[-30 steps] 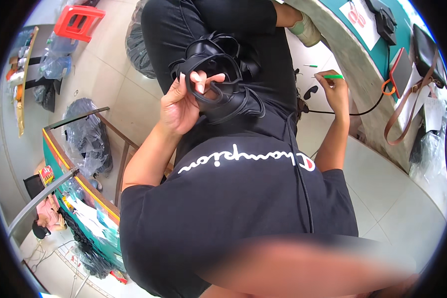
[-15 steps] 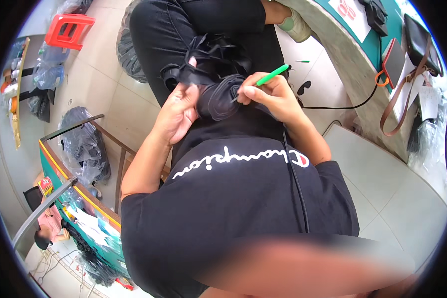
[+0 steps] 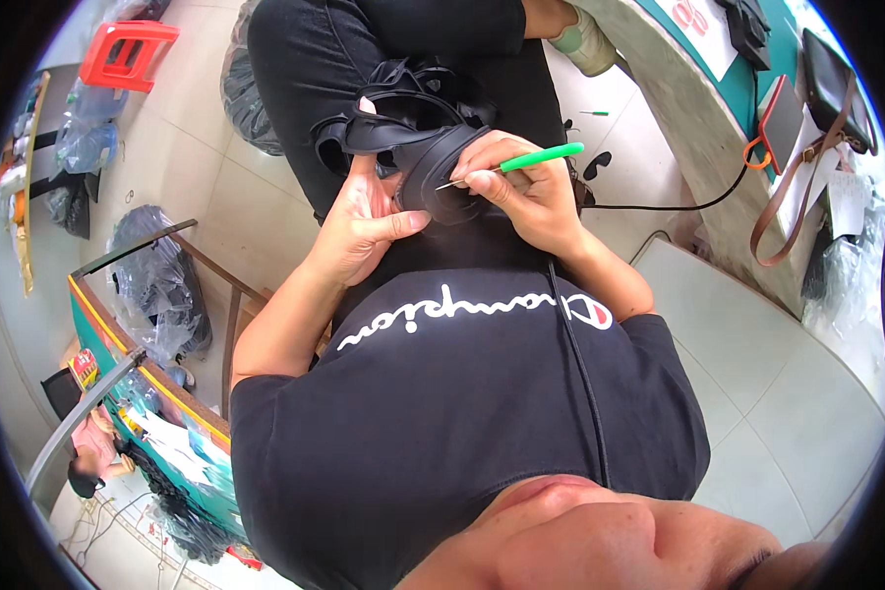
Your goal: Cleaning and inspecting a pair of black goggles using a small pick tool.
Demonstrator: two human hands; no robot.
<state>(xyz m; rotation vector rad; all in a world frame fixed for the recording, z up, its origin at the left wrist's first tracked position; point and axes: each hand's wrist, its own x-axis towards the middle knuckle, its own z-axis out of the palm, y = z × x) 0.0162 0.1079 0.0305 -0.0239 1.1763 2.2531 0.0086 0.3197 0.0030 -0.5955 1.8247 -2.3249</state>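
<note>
My left hand (image 3: 356, 231) is closed around the edge of a curved black moulded piece (image 3: 425, 192), thumb on the near side and fingers behind it. The piece has a smooth, soft-looking surface with ridged lines. In my right hand (image 3: 531, 202) is a thin pointed tool with a green handle (image 3: 551, 155). Its metal tip lies at the surface of the black piece, and the right fingers also touch the piece's far right edge. More looped black pieces (image 3: 413, 84) rest on my lap just beyond; whether they join the held one I cannot tell.
A concrete-edged green table (image 3: 649, 79) stands at the right, with a brown-strapped bag (image 3: 836, 93). On the floor lie a small green-handled item (image 3: 594, 113) and a black scrap (image 3: 597, 164). At left are a red stool (image 3: 128, 56), plastic bags (image 3: 157, 285) and a seated person (image 3: 93, 447).
The black piece has turned to show more of its curved face. My left thumb now lies across its near edge. The green-handled tool has tipped flatter, its point shifted left and up.
</note>
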